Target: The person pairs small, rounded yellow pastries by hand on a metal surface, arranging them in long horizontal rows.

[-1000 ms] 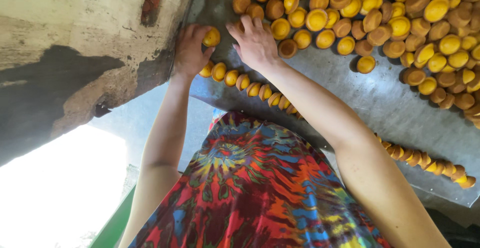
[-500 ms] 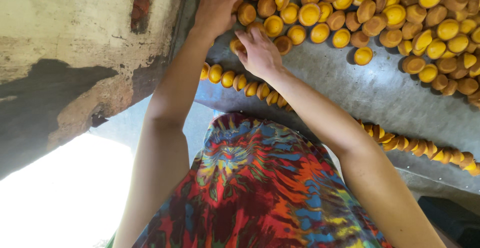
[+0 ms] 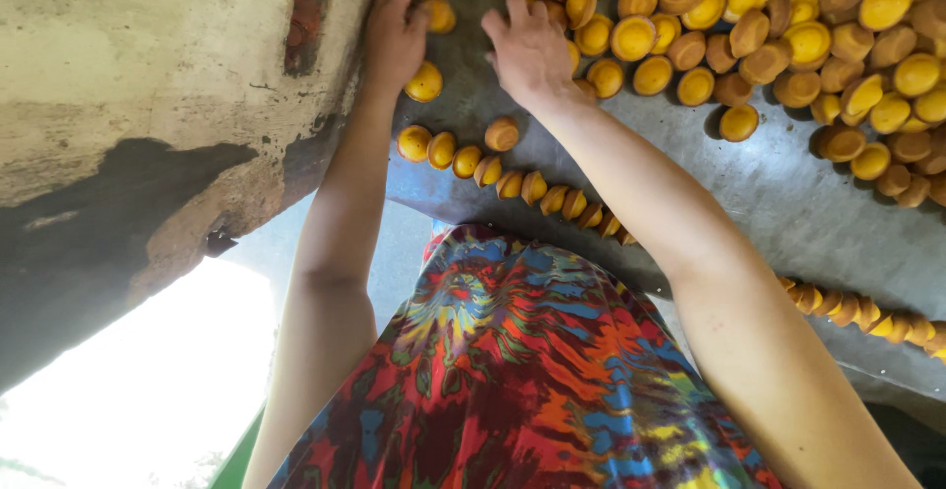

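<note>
While both arms reach out over the grey metal bench, two bare hands sit among little round yellow-and-brown cakes. The left hand lies near the wall, fingers bent loosely, with its fingertips touching one cake. It is not closed around it. One more loose cake lies just below that hand, near the wrist.

The right hand is open with its fingers spread, palm down, at the edge of the big pile of cakes. It holds nothing that I can see; some cakes may be hidden under it. The pile has far too many cakes to count, well over thirty, and some lie yellow side up and some brown side up. One cake sits a bit apart from the pile, lower down.

Along the near edge of the bench runs a row of cakes standing on their sides, touching each other. About ten show before the right arm hides them, and about seven more show past the arm. One cake sits just above the row.

A bright dress in red, blue and yellow fills the bottom.
</note>
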